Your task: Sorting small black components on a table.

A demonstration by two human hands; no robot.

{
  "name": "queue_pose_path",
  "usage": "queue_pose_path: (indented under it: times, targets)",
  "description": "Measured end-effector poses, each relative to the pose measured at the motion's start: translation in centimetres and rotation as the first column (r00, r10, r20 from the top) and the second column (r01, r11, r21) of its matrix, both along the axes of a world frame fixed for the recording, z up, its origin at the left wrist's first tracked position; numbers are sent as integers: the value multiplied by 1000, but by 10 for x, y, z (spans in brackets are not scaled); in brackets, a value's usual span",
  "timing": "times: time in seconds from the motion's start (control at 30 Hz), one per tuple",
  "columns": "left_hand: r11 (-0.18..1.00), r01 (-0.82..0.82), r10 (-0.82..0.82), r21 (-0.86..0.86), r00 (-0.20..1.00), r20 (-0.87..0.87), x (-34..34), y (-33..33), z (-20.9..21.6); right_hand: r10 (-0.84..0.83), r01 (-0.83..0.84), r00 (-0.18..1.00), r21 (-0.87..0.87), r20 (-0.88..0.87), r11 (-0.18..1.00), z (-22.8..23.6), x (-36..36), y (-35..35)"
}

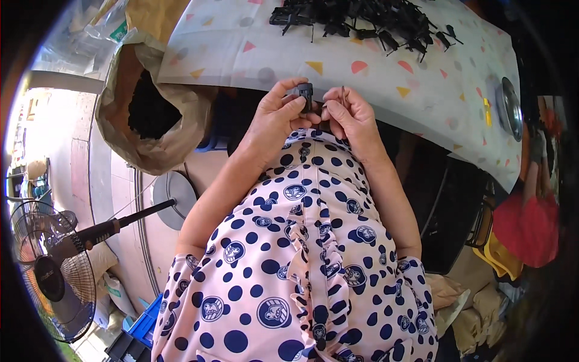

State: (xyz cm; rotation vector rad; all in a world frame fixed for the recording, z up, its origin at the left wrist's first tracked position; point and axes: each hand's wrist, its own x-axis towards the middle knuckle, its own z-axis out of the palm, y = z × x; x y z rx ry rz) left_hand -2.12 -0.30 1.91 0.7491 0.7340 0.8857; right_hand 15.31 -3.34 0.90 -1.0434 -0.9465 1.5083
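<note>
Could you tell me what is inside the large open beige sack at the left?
Inside the large open beige sack, a black mass shows against the brownish inner wall; whether it is separate pieces, I cannot tell. It covers the sack's bottom and anything beneath it.

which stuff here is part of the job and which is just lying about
Likely part of the job:
black plastic part, in the left hand
heap of black parts on the tablecloth
open sack of black material, perhaps

Apparently just lying about:
pedestal fan
blue crate
round metal dish, untouched
</note>
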Motion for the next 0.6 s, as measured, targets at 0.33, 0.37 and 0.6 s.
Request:
queue_pose_path:
  times: [0.33, 0.37, 0.6]
  targets:
    - [965, 225, -189, 133, 953, -239, 6, -3, 4, 113, -128, 973, -62, -203, 990, 1, 3, 6]
    - [966, 222, -185, 136, 954, -237, 6, -5, 4, 117, -132, 973, -60, -201, 989, 0, 2, 5]
    - [868, 296, -16, 398, 818, -574, 13, -11, -4, 86, -99, 991, -128, -107, 987, -10, 2, 3]
